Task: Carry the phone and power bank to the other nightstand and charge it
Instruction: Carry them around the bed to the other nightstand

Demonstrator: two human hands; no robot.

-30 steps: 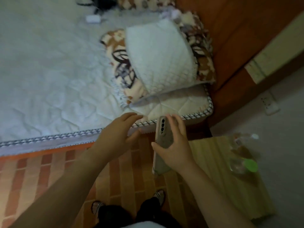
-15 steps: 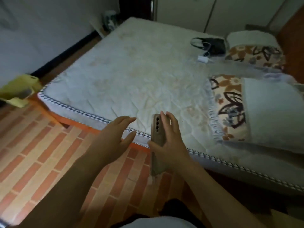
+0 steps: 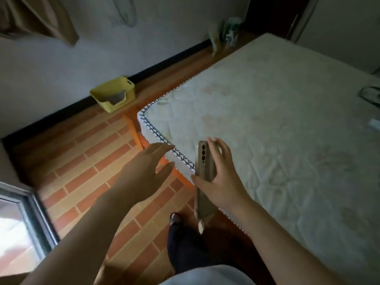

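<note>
Head camera: looked down past both forearms at a bedroom floor and the corner of a bed.
Right hand (image 3: pixel 221 182): gripped a beige phone (image 3: pixel 203 161) upright, thumb on the near edge and fingers wrapped over the far edge; the camera lenses faced the viewer.
Phone position: raised over the near edge of the mattress (image 3: pixel 277 124), its lower end hanging past the hand toward the floor.
Left hand (image 3: pixel 144 171): empty, fingers spread wide, palm down, just beside the phone without touching it.
Power bank: could not be made out.
Floor (image 3: pixel 86 171): orange brick-pattern tiles.
Yellow bin (image 3: pixel 113 95): stood by the wall, well apart from the hands.
Far right of the mattress: a dark item (image 3: pixel 371 95) and a small white object (image 3: pixel 374 123), both cut off by the frame.
</note>
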